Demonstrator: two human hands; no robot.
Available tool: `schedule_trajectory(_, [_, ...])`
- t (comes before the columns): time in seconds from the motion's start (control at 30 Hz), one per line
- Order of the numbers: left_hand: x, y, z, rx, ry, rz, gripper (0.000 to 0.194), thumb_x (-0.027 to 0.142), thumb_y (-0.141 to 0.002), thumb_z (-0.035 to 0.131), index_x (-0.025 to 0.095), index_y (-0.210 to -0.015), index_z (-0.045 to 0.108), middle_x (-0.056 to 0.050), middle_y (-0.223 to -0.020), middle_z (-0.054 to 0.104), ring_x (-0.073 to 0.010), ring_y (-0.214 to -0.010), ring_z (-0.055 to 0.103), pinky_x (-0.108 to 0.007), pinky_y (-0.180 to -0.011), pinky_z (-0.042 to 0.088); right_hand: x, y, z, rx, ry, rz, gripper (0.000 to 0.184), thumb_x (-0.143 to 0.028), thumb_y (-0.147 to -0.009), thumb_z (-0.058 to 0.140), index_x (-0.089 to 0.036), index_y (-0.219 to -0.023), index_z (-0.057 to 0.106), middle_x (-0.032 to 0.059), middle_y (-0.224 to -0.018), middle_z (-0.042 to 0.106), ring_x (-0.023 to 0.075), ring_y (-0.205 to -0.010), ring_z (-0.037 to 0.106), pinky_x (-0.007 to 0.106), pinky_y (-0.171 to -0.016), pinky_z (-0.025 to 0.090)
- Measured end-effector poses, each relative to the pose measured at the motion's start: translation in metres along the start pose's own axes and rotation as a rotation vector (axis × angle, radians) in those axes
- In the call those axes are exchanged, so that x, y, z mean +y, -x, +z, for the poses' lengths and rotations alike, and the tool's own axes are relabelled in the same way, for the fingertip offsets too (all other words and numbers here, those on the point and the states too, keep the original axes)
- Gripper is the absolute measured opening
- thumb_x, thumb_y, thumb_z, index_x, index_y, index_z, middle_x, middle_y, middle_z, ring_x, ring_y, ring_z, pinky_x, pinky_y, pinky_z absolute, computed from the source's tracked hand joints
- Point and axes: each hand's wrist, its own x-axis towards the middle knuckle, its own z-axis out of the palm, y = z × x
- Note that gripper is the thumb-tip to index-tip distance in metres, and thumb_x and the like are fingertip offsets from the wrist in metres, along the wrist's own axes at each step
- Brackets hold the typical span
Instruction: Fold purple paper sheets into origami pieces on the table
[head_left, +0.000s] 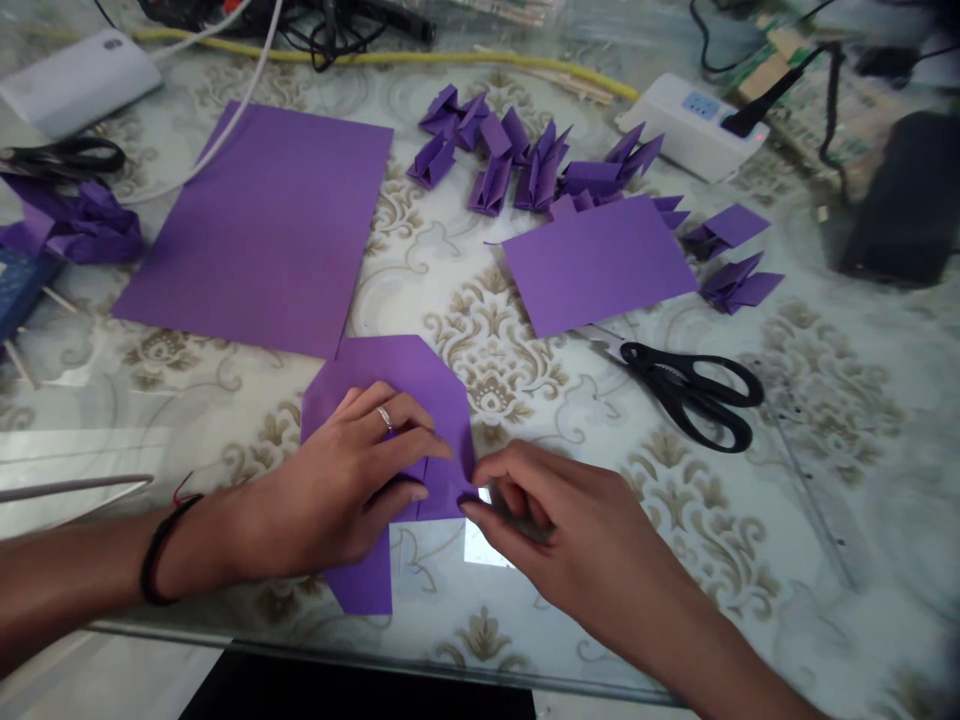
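Note:
A purple paper piece (390, 365) with cut-off corners lies near the table's front edge. My left hand (345, 470), wearing a ring and a dark wrist band, rests on it with fingers spread, partly covering it. At the paper's right edge, my right hand (547, 500) pinches it between thumb and forefinger, and the edge curves up slightly there. Below my left hand, a purple paper part (367, 580) sticks out towards the front; whether it joins the upper piece is hidden. Black-handled scissors (675, 385) lie to the right, their blades partly under a smaller purple sheet (600, 265).
A large purple sheet (262, 230) lies at the back left. Several folded purple paper pieces (536, 165) cluster behind the smaller sheet. A white power strip (694, 125), a yellow cable (390, 58) and a white power bank (82, 80) line the back. A clear ruler (810, 490) lies right.

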Motion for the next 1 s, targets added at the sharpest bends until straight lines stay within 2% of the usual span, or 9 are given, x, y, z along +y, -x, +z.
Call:
schedule_trajectory(0.23, [0.001, 0.004, -0.002, 0.016, -0.009, 0.071, 0.023, 0.010, -0.100, 0.061, 0.022, -0.119, 0.070, -0.009, -0.127, 0.066, -0.0299, -0.118, 0.059, -0.051, -0.104, 0.046, 0.001, 0.000, 0.002, 0.016, -0.007, -0.057, 0.015, -0.014, -0.092, 0.080, -0.024, -0.094, 0.069, -0.0072, -0.073, 0.059, 0.0113, -0.056, 0.051, 0.025, -0.056, 0.040])
schedule_trajectory(0.33, [0.000, 0.005, -0.004, 0.033, -0.100, 0.204, 0.021, 0.010, -0.103, 0.058, 0.019, -0.117, 0.071, -0.011, -0.129, 0.070, -0.0309, -0.124, 0.061, -0.049, -0.104, 0.049, 0.003, 0.001, 0.003, 0.024, -0.007, -0.087, 0.012, -0.016, -0.095, 0.078, -0.023, -0.092, 0.069, -0.0062, -0.073, 0.060, 0.0116, -0.056, 0.052, 0.026, -0.056, 0.041])
schedule_trajectory(0.43, [-0.004, 0.007, -0.006, 0.023, -0.135, 0.374, 0.028, 0.006, -0.107, 0.048, 0.015, -0.118, 0.073, -0.011, -0.130, 0.077, -0.0271, -0.128, 0.065, -0.043, -0.113, 0.051, 0.004, 0.002, 0.005, 0.042, -0.002, -0.112, 0.010, -0.019, -0.099, 0.074, -0.022, -0.092, 0.069, -0.0048, -0.075, 0.062, 0.0121, -0.058, 0.054, 0.026, -0.057, 0.042])
schedule_trajectory(0.5, [-0.006, 0.010, -0.007, 0.003, -0.152, 0.433, 0.032, 0.005, -0.109, 0.045, 0.012, -0.120, 0.074, -0.011, -0.129, 0.080, -0.0250, -0.129, 0.068, -0.040, -0.119, 0.051, 0.004, 0.003, 0.007, 0.066, 0.008, -0.138, 0.011, -0.020, -0.103, 0.070, -0.021, -0.092, 0.069, -0.0030, -0.078, 0.065, 0.0132, -0.062, 0.057, 0.027, -0.059, 0.045])
schedule_trajectory(0.63, [-0.009, 0.024, -0.010, -0.048, -0.212, 0.409, 0.032, 0.017, -0.112, 0.053, 0.011, -0.139, 0.069, -0.012, -0.145, 0.075, -0.0251, -0.146, 0.062, -0.040, -0.130, 0.044, 0.004, 0.010, 0.010, 0.146, 0.068, -0.244, 0.015, -0.016, -0.108, 0.062, -0.017, -0.096, 0.071, 0.0029, -0.086, 0.071, 0.0172, -0.073, 0.064, 0.032, -0.068, 0.052])
schedule_trajectory(0.77, [-0.012, 0.033, -0.012, -0.136, -0.211, 0.377, 0.045, 0.026, -0.111, 0.060, 0.014, -0.153, 0.062, -0.011, -0.164, 0.060, -0.0248, -0.161, 0.046, -0.041, -0.139, 0.029, 0.007, 0.021, 0.009, 0.167, 0.223, -0.451, 0.026, -0.004, -0.107, 0.053, -0.010, -0.117, 0.077, 0.0104, -0.112, 0.082, 0.0238, -0.102, 0.070, 0.038, -0.090, 0.056])
schedule_trajectory(0.87, [-0.014, 0.035, -0.013, -0.168, -0.213, 0.382, 0.050, 0.033, -0.110, 0.064, 0.014, -0.156, 0.060, -0.012, -0.170, 0.053, -0.0261, -0.164, 0.040, -0.043, -0.140, 0.025, 0.010, 0.027, 0.007, 0.110, 0.342, -0.550, 0.038, -0.010, -0.114, 0.041, -0.012, -0.131, 0.075, 0.0063, -0.131, 0.082, 0.0242, -0.120, 0.067, 0.042, -0.099, 0.053])
schedule_trajectory(1.0, [-0.018, 0.034, -0.016, -0.220, -0.204, 0.371, 0.060, 0.036, -0.108, 0.067, 0.017, -0.163, 0.051, -0.012, -0.175, 0.045, -0.0278, -0.167, 0.035, -0.046, -0.140, 0.026, 0.013, 0.026, 0.001, 0.037, 0.418, -0.593, 0.045, -0.014, -0.118, 0.033, -0.015, -0.137, 0.073, 0.0016, -0.143, 0.078, 0.0232, -0.134, 0.062, 0.043, -0.108, 0.047])
